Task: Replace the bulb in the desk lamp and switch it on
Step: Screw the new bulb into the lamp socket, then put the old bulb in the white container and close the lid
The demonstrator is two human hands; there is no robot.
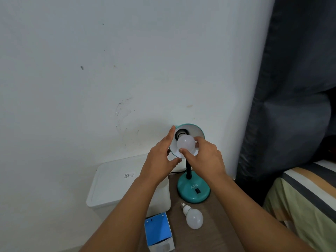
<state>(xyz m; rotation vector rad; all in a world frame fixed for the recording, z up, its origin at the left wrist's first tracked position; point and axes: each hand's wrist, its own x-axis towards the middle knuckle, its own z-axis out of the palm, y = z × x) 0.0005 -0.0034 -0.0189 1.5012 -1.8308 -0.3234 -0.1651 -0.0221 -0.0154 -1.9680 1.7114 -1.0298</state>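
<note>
The right hand (pixel 203 157) is closed around the bulb (pixel 185 142), thumb under its dome and fingers over the far side. The bulb sits in the socket (pixel 180 134), just beyond the fingertips, inside the lamp shade (pixel 195 131). How far the base is threaded in cannot be told from here.

The left hand (pixel 161 159) is beside it, partly open, fingers spread. The index finger lies along the shade's rim and the thumb is below it. It appears to steady the shade without gripping it.

Risks:
- Cross-threading, if the bulb is turned while tilted against the socket.
- The shade swinging on its black neck (pixel 189 170) if the left hand slackens, which would break alignment.
- The lamp tipping on its base (pixel 193 190), below the right wrist, under sideways force.

Nearer the person than both hands, a second bulb (pixel 193 216) lies loose on the table (pixel 218 233). A forearm could knock it off the edge. A blue box (pixel 157 229) stands just to its left.
</note>
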